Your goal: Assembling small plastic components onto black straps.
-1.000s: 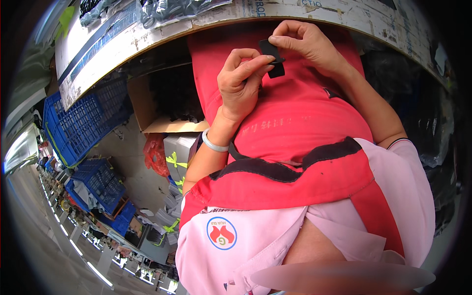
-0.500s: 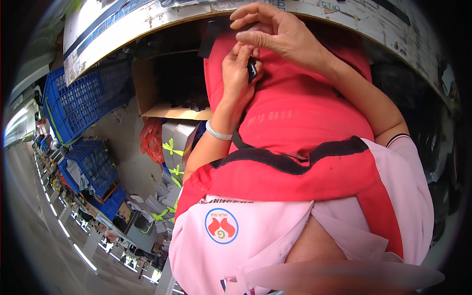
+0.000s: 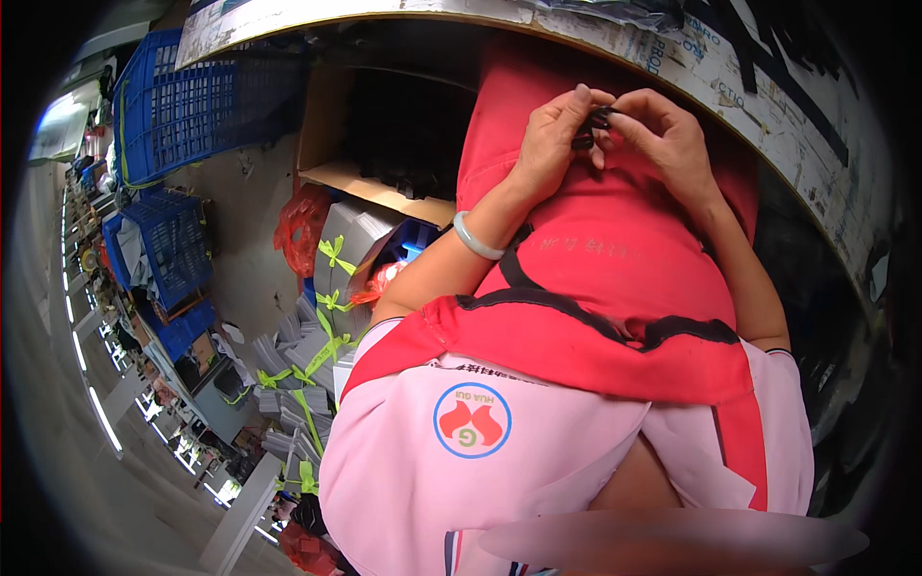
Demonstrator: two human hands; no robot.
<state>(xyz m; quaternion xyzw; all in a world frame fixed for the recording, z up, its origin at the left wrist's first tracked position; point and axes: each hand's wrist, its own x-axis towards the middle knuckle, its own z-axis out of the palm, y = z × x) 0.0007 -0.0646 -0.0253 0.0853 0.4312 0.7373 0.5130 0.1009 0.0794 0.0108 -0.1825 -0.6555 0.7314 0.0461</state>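
Observation:
Over my lap, just short of the table's edge, my two hands meet at a small black piece point(image 3: 584, 141). Its exact kind is hidden by the fingers, though it looks glossy and bent. My left hand point(image 3: 549, 144), with a pale bangle point(image 3: 477, 236) at its wrist, is closed round the piece with the thumb raised. On the other side my right hand point(image 3: 669, 146) pinches the piece's upper end between thumb and forefinger. A red apron point(image 3: 595, 221) lies beneath both hands.
Ahead runs a table edge point(image 3: 615, 46), with black straps point(image 3: 797, 110) on top at the right. A wooden shelf point(image 3: 379, 192) sits under it at the left. Beyond are blue crates point(image 3: 178, 120), a red plastic bag point(image 3: 302, 228) and grey bundles point(image 3: 348, 235) tied with yellow-green ribbon.
My right hand has come down from above the left fingers and now pinches the black piece beside them. The whole view has shifted, with both hands now further right.

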